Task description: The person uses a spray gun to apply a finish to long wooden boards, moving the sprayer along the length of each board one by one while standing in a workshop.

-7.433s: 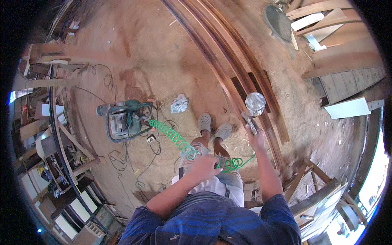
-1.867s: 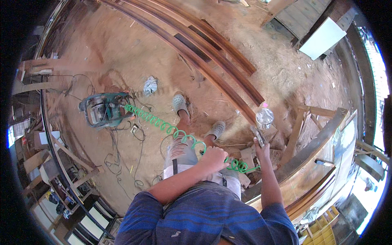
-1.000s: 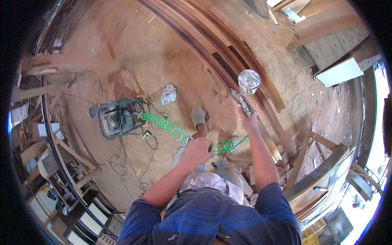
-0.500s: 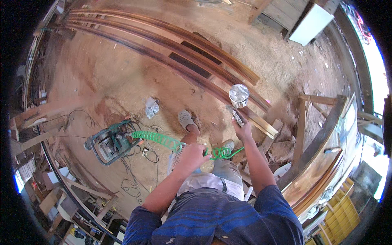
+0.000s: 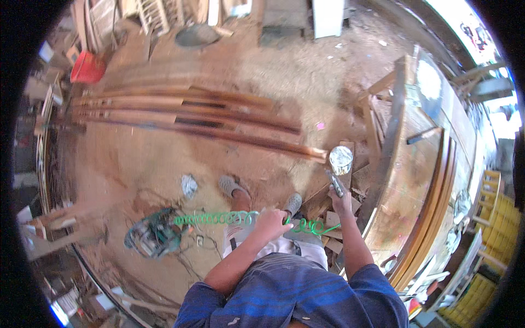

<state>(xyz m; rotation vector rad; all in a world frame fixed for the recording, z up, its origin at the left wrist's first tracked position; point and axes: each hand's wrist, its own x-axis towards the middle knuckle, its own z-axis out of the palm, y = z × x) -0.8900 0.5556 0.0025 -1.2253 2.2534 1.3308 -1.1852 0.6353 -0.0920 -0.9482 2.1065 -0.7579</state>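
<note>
My left hand [image 5: 272, 224] is closed around the green coiled air hose [image 5: 213, 218], low in front of my body. The hose runs left to a teal-framed air compressor [image 5: 153, 232] on the dusty floor. My right hand [image 5: 340, 198] grips a metal spray gun [image 5: 335, 181], which has a silvery, foil-looking cup [image 5: 341, 158] on it. Just beyond the gun lie long reddish-brown wooden strips [image 5: 246, 141], blurred by motion, laid side by side across the floor; the nearest one's end is close to the cup. My sandalled feet [image 5: 232, 188] stand below them.
A wooden bench [image 5: 389, 175] at the right bears more long strips [image 5: 432, 208]. Yellow slatted items [image 5: 481, 257] lie at the far right. A red bucket [image 5: 86, 68], leaning boards, a dark round basin [image 5: 197, 35] and a white panel [image 5: 328, 19] stand at the back. Cables trail around the compressor.
My view has swung to the right: the floor strips now run nearly sideways and the bench looms larger. Both hands keep their holds; the gun sits slightly lower in view than half a second ago.
</note>
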